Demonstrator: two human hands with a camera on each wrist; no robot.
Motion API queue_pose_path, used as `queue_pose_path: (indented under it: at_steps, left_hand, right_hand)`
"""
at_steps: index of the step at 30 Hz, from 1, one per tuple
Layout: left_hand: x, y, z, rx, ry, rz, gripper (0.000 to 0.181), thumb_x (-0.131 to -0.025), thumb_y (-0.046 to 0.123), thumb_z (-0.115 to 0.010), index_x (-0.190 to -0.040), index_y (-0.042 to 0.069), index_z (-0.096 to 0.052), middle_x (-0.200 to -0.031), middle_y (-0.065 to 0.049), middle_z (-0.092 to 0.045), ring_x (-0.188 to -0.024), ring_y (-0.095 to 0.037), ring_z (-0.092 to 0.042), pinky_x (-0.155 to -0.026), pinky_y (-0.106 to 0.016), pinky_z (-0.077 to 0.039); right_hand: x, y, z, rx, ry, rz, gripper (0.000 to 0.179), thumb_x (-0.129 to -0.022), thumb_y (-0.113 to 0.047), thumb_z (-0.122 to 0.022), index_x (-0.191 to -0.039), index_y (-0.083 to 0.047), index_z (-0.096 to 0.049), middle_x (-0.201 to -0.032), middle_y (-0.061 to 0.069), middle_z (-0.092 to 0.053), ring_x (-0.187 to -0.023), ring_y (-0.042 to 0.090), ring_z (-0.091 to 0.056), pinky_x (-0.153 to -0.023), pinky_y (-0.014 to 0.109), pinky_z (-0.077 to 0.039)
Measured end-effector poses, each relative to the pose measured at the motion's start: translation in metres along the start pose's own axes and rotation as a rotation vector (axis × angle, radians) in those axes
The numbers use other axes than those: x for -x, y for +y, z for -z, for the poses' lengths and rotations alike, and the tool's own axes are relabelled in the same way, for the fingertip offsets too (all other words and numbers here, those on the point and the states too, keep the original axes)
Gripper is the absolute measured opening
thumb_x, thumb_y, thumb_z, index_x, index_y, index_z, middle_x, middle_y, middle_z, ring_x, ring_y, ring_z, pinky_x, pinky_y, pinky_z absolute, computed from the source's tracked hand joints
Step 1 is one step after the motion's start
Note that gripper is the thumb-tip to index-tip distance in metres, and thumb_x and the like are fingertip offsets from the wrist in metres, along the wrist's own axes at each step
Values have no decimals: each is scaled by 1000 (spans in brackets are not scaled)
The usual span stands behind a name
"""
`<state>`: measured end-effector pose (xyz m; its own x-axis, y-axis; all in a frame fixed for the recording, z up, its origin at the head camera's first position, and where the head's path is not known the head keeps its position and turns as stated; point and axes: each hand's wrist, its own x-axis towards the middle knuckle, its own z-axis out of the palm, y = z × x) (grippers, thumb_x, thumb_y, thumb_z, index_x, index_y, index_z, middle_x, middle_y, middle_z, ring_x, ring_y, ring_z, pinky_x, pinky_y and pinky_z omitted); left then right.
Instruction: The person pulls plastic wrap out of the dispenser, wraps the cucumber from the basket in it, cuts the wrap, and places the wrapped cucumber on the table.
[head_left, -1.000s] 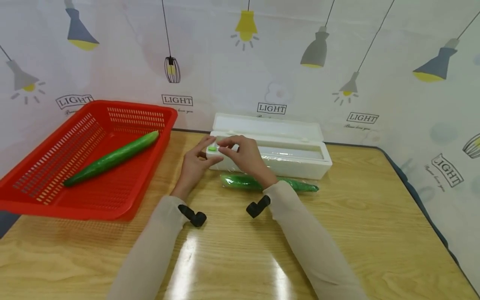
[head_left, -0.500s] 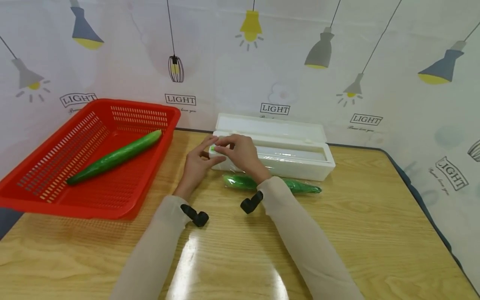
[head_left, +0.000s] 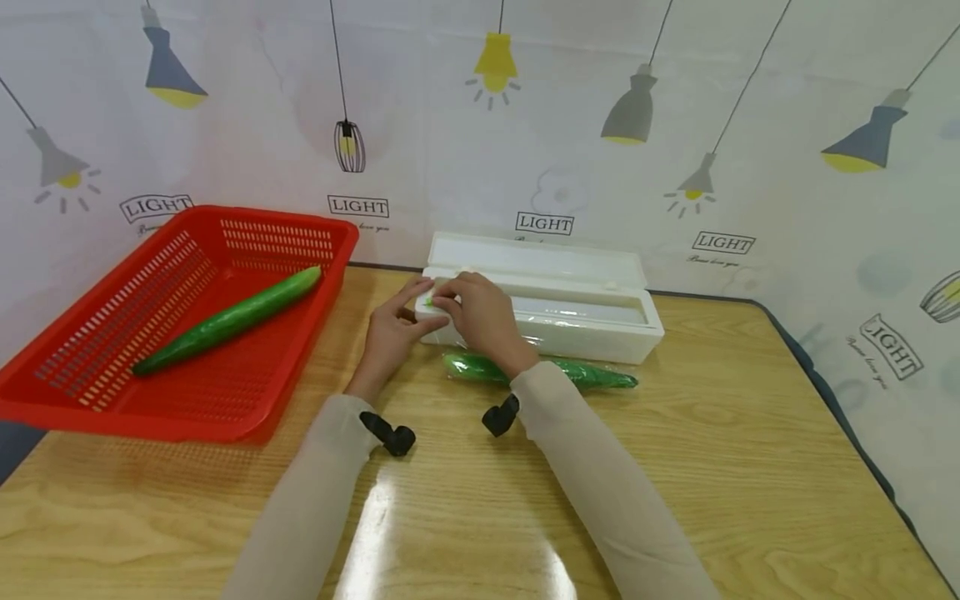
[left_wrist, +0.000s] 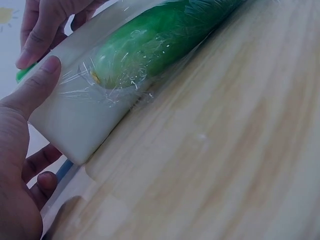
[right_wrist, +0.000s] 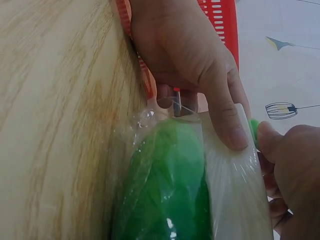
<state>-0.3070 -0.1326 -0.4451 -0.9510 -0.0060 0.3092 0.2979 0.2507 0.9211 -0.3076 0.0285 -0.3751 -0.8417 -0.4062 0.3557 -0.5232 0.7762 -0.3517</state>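
Right hand (head_left: 483, 314) has shifted slightly left since a second ago, its fingertips now covering most of the green tab (right_wrist: 254, 132), which they pinch at the left end of a long white box (head_left: 600, 340). Left hand (head_left: 386, 337) grips that same end, thumb pressed on the near wall. Smooth and glossy, the box stands with its lid (head_left: 536, 252) raised at the far side. Just near of it lies a wrapped cucumber (head_left: 600, 374), pale green at the left, darker and tapering at the right, under shiny, wrinkled clear film (left_wrist: 150, 97) that also creases across the box's near wall. Farther left, another cucumber (head_left: 232, 321) slants inside a red basket (head_left: 187, 432) on the wooden tabletop (head_left: 675, 467).
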Motion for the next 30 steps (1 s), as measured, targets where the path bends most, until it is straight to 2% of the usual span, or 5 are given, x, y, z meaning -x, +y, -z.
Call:
queue_pose_path:
  at_steps: [8,16,20,24,30]
  left_hand:
    - [-1,-2,1,-28,9,-3,60,-74,39,-81,-129,33,-61,-141,11,-47,-78,-23,-50,-58,-23,-43]
    - [-1,-3,-1,5,16,-27,58,-73,37,-82,-128,32,-62,-140,10,-48,-73,-23,-49,-54,-23,-40]
    - [-1,-4,-1,12,19,-24,59,-73,38,-82,-128,32,-62,-140,11,-48,-72,-23,-49,-53,-23,-40]
    - [-2,-4,-1,13,22,-22,59,-72,38,-82,-127,33,-62,-139,12,-49,-71,-23,-49,-53,-23,-40]
    - [-2,-3,-1,12,19,-23,58,-73,37,-82,-127,32,-63,-139,12,-49,-71,-24,-49,-53,-23,-41]
  right_hand:
    - [0,0,-1,78,-17,42,22,-96,-31,-57,-101,-15,-71,-96,-3,-61,-88,13,-55,-71,29,-49]
    - [2,5,-2,153,-5,114,23,-99,-29,-54,-101,-12,-69,-96,1,-59,-91,15,-55,-72,29,-50]
    - [3,6,-1,157,0,145,22,-99,-26,-54,-100,-9,-68,-95,2,-59,-91,17,-54,-73,29,-50]
    - [4,5,2,164,6,150,22,-99,-26,-54,-101,-9,-69,-96,2,-60,-93,17,-55,-75,29,-50]
    - [5,6,3,218,3,143,24,-99,-29,-52,-102,-13,-69,-96,1,-60,-92,17,-55,-70,30,-51]
